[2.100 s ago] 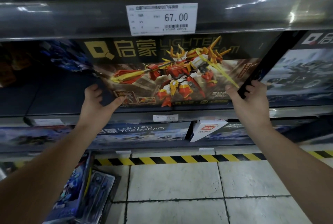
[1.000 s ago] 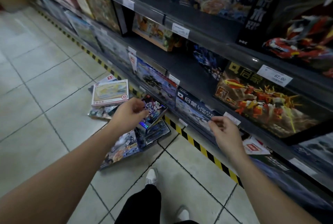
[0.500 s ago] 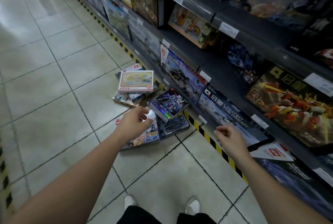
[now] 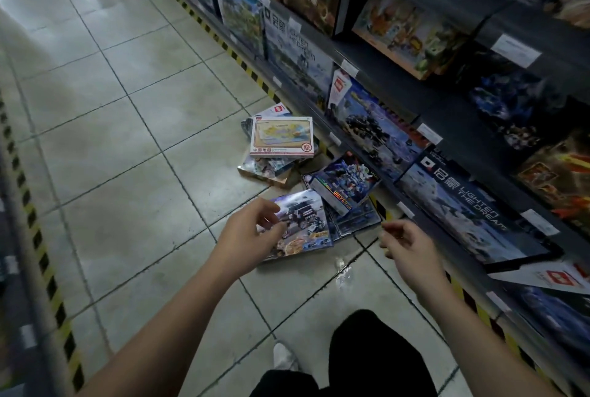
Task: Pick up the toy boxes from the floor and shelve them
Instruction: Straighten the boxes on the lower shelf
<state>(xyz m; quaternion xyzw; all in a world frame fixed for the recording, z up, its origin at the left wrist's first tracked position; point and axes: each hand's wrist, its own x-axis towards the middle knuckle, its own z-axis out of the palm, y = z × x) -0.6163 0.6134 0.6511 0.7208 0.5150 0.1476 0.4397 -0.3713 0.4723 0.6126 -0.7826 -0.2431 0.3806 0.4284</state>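
A flat white-rimmed box with a yellow map picture (image 4: 282,138) lies face up atop a tilted pastel box (image 4: 268,168) on the tiled floor (image 4: 127,141), near its striped edge. Beside them, a blue robot box (image 4: 346,181) leans over a dark flat box (image 4: 357,221). A truck-picture box (image 4: 303,224) lies flat alongside.

glossy floor tiles (image 4: 134,115), glossy cardboard toy boxes (image 4: 300,230)

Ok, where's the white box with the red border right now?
The white box tops the far stack on the floor, centre of the head view, just left of the striped tape, beyond the blue robot box.
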